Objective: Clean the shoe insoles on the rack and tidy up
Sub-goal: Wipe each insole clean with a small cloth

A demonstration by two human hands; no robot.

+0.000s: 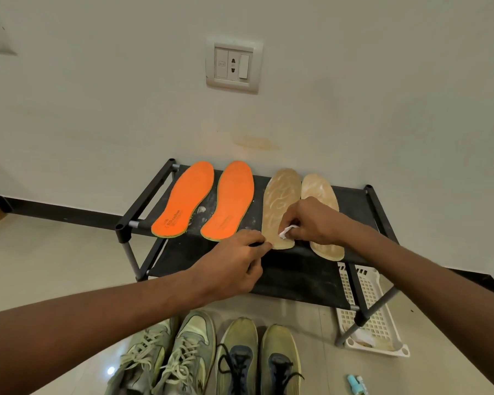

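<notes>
I am looking down at a black shoe rack (pixel 351 201) standing against a pale wall, with four insoles lying on its top shelf. Going from the left, two orange insoles (pixel 183 199) are lying side by side, toes toward the wall, with white flecks scattered on the dark fabric between them. To their right, two tan insoles are lying close together — the left tan insole (pixel 280 195) is showing pale streaks across its surface, and the right tan insole (pixel 325 246) is partly hidden under an arm.

My left hand (pixel 234 266) is reaching in from the lower left; its grip is curled, with the fingertips pressing on the heel edge of the left tan insole at the front of the shelf. My right hand (pixel 311 220) is coming in from the right, its grip clenched round a small white wad (pixel 287 231) — cloth or tissue, I cannot tell which — and holding it against the lower part of that same insole.

On the floor in front of the rack, a pair of grey-green laced sneakers (pixel 169 357) is sitting beside a pair of olive shoes (pixel 260 360) with dark laces. Further right, a white perforated basket (pixel 374 317) is lying under the rack's right end, and a small blue-and-white tube (pixel 357 384) is resting on the floor near the bottom edge.
</notes>
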